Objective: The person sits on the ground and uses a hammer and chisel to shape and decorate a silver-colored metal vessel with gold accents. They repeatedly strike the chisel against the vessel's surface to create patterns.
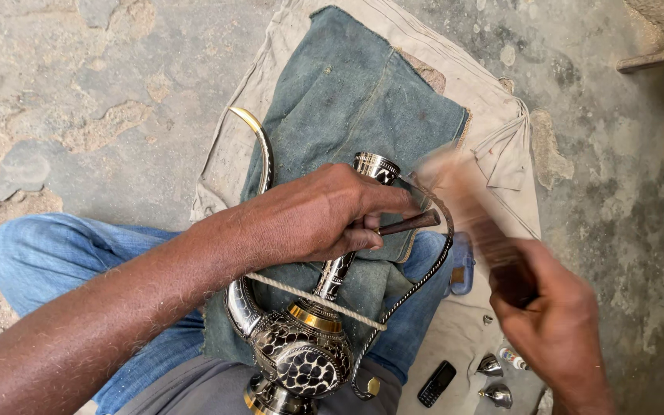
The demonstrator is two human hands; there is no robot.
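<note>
Left hand (pixel 324 215) pins a chisel (pixel 411 224) against the ewer's (pixel 301 353) neck; right hand (pixel 551 323) grips a blurred mallet (pixel 478 223). Rigid, probably heavy, slippery metal; best steadied at the neck.

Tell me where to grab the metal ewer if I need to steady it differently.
Probably the slim neck of the ewer, from the left, where the left hand already rests; the thin spout and wiry handle look more awkward.
</note>
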